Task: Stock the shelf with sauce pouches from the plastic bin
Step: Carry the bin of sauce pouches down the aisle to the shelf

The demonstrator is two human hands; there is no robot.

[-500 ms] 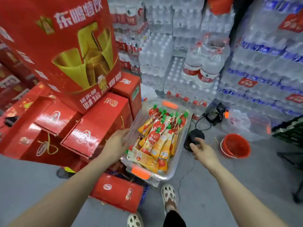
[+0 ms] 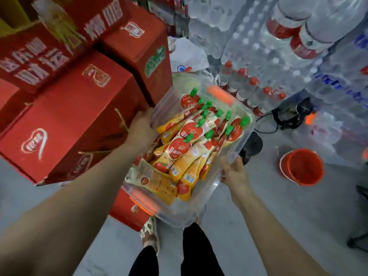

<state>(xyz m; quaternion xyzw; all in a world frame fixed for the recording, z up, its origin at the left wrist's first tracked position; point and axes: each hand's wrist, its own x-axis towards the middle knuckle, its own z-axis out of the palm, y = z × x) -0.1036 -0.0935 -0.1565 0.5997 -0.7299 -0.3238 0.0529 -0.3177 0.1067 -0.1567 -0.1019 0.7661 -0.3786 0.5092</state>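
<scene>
Gripped by the left hand (image 2: 139,128) and right hand (image 2: 234,172), the plastic bin (image 2: 248,128) is clear and smooth; its sauce pouches (image 2: 191,148) are glossy film. Left of the grip, matt red cardboard cartons (image 2: 75,116); right, a shiny plastic bucket (image 2: 304,168).

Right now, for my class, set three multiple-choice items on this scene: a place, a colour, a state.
1. Where is the round red plastic bucket? A in the clear plastic bin; B on the floor, right of it; C on a hand.
2. What colour are the caps on the sauce pouches? A blue; B green; C black.
3. The bin is: A empty; B lidded; C gripped by the left hand and right hand.
Answers: B, it stands on grey floor; B, green spouts show; C, a hand holds each side.
</scene>
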